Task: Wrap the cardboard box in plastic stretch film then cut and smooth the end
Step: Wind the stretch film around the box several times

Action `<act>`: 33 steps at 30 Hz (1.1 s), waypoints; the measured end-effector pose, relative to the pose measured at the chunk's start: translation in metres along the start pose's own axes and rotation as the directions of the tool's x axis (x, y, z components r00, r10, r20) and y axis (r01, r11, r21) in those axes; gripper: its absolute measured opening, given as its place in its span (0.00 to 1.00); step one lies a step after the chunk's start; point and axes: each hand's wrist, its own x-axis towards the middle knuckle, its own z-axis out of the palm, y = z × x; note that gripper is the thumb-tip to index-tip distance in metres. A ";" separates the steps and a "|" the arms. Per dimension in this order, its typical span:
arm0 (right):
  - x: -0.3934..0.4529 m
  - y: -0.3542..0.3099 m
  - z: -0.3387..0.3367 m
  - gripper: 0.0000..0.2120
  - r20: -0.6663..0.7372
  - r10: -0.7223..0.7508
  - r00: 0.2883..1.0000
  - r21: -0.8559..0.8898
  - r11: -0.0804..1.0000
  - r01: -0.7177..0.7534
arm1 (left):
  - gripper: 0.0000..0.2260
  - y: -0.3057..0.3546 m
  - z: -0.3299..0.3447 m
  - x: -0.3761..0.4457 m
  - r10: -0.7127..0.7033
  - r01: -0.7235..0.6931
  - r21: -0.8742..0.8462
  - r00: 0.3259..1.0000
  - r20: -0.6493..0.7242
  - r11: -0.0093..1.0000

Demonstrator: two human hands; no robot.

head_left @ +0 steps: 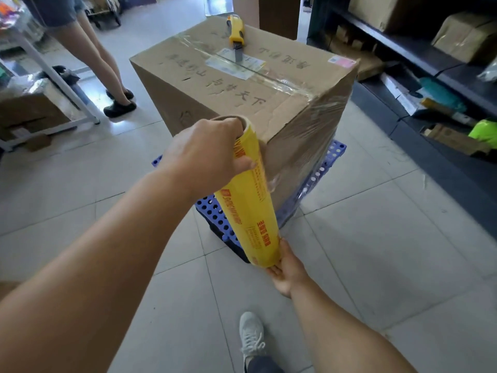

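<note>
The cardboard box point(242, 84) stood on a blue perforated pallet point(212, 214) on the tiled floor, directly ahead of me. I held the yellow roll of stretch film point(246, 195) nearly upright against the box's near corner. My left hand point(204, 154) grasped the top end of the roll, fingers curled over the rim of the core and thumb laid across the label. My right hand point(286, 267) supported the bottom end, cupped under it; how far its fingers closed round the core was not visible.

Film point(312, 146) already lay over the right-hand side of the box and showed wrinkles and glare there. The left-hand side appeared bare. I judged the step in hand to be carrying the web round the near corner.

To do this step well, in my judgement:

1. Keep the roll parallel to the vertical box edge, so that the web came off at an even height.
2. Keep the roll close to the cardboard and maintain steady tension. Slack at the corner would produce further wrinkles.
3. Let the roll turn between the two hands; a clamped roll would tear the film.
4. Walk round the box, stepping wide of the pallet corner beside my shoe point(251, 337).

A yellow utility knife point(236, 33) lay on the box top with its blade extended, ready for the cut. A second person stood well apart on the left.
</note>
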 end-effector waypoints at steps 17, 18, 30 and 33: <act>0.020 0.024 0.060 0.25 -0.108 0.031 0.994 0.286 0.958 0.001 | 0.10 -0.043 -0.004 0.014 0.271 -0.270 -0.031 0.961 0.051 0.962; 0.019 0.024 0.062 0.25 -0.112 0.033 0.993 0.306 0.952 0.003 | 0.10 -0.046 -0.005 0.014 0.291 -0.291 -0.018 0.955 0.058 0.957; 0.031 0.056 0.097 0.20 -0.336 -0.038 0.941 0.319 0.935 0.152 | 0.15 -0.072 0.001 0.015 0.436 -0.436 -0.011 0.899 0.048 0.900; 0.033 0.069 0.119 0.17 -0.335 -0.035 0.942 0.358 0.919 0.162 | 0.19 -0.088 -0.002 0.020 0.425 -0.427 0.026 0.903 0.067 0.904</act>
